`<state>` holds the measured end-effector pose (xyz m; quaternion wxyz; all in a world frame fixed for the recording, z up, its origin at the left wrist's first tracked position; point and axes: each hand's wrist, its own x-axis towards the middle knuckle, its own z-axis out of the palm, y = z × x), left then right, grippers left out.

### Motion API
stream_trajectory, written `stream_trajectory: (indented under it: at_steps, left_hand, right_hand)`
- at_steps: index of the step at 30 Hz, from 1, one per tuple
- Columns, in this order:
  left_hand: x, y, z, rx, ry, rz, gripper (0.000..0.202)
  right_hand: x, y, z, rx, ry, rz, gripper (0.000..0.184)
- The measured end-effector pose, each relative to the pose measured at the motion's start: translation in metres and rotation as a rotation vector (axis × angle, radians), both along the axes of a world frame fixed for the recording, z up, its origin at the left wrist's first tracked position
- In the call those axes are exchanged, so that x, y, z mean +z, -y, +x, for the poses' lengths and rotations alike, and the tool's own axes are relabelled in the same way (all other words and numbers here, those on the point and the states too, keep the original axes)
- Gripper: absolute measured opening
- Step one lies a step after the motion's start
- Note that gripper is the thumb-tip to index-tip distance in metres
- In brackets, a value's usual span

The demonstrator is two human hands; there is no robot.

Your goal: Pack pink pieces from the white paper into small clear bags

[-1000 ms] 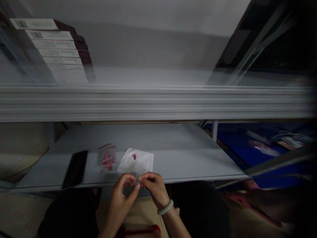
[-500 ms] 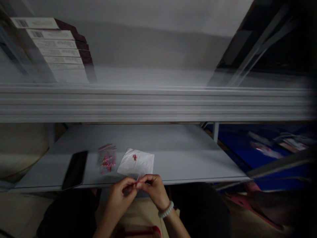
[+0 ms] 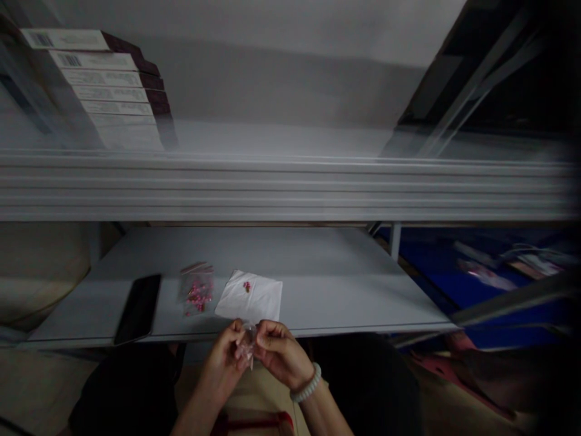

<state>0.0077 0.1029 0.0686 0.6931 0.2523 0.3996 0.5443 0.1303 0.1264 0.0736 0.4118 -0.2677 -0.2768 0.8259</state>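
Between my two hands, just past the table's front edge, is a small clear plastic bag (image 3: 247,341), crumpled and partly hidden by my fingers. My left hand (image 3: 226,354) pinches its left side. The thumb and fingers of my right hand (image 3: 280,354), with a pale beaded bracelet (image 3: 307,385) at the wrist, grip its right side. Right beyond the hands lies a creased white sheet (image 3: 261,297) with a few small pink and gold beads (image 3: 247,286) on it. To its left is a clear zip bag (image 3: 197,289) holding several pink and gold beads.
A dark phone (image 3: 138,309) lies at the left of the grey table (image 3: 336,284). A raised shelf edge (image 3: 290,189) runs across behind, with stacked boxes (image 3: 104,79) upper left. Bags lie on a blue surface (image 3: 436,272) at right; a pink shoe (image 3: 454,375) is below.
My hands have drawn slightly apart and turned, so the clear bag between them shows much more than before. The beads, sheet, zip bag and phone stay in place.
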Motion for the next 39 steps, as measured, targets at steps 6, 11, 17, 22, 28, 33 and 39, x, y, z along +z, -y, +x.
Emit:
stream_trajectory:
  at_steps: [6,11,17,22,28,33,39]
  left_hand:
    - [-0.005,0.012,-0.018,0.098,-0.595,0.161,0.026]
    - [0.003,0.02,-0.025,0.178,-1.056,0.366,0.024]
    - [0.011,0.014,-0.029,0.061,-1.299,0.76,0.057]
    - [0.002,0.003,-0.031,0.031,-1.43,0.797,0.054]
    - [-0.007,-0.001,-0.035,0.061,-1.336,0.711,0.04]
    - [-0.019,-0.001,-0.038,0.158,-1.23,0.611,0.042]
    - [-0.025,-0.005,-0.037,0.228,-1.205,0.558,0.046]
  right_hand:
    - [-0.001,-0.005,0.001,-0.14,0.44,0.209,0.022]
    - [0.006,-0.005,-0.003,-0.176,0.755,0.453,0.014]
    - [0.001,-0.01,-0.001,-0.167,0.76,0.503,0.012]
    - [-0.006,-0.012,-0.001,-0.183,0.812,0.567,0.015]
    - [-0.011,-0.011,-0.002,-0.197,0.882,0.629,0.013]
    - [-0.022,-0.035,-0.003,-0.266,0.922,0.659,0.02]
    - [-0.037,-0.065,-0.017,-0.336,1.463,0.944,0.015]
